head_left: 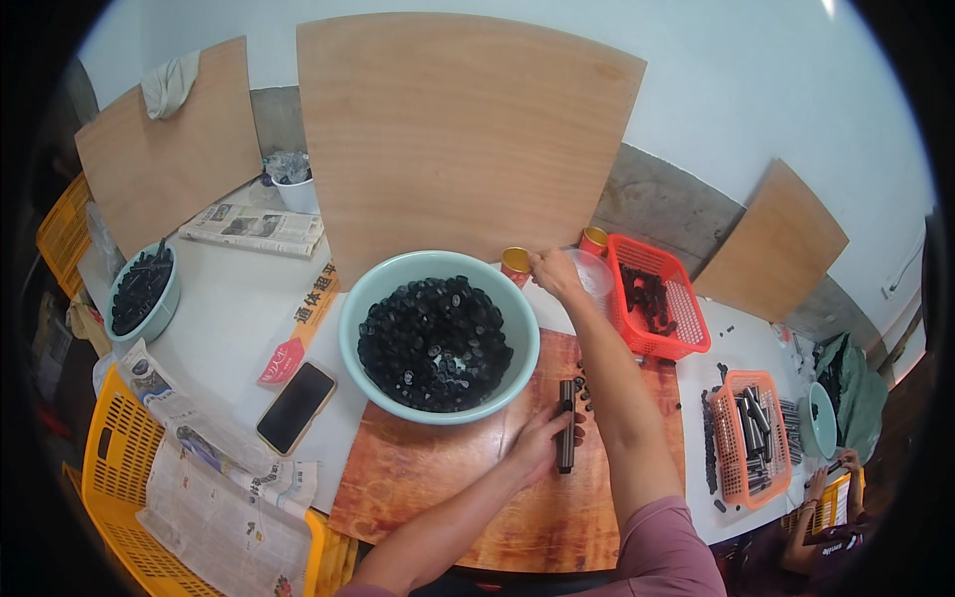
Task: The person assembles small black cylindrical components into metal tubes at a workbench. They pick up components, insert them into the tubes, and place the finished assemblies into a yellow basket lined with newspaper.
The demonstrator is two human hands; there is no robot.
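White surface [229, 298] under plywood screens, pale green bowl [439, 338] of black caps as landmark: just right of bowl, left hand [542, 443] fingers grasping dark tube [566, 426] flat on board for steadiness; behind bowl, right hand [554, 271] fingers pinched at clear cup [597, 274] rim.

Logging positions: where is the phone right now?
In the head view, the phone lies screen-up at lower left, between the bowl and the newspaper.

My left hand [542, 443] grips dark tube [566, 426] on wood board [448, 497]; right hand [553, 271] up by gold can [515, 263], behind teal bowl [358, 308] w/ black caps.
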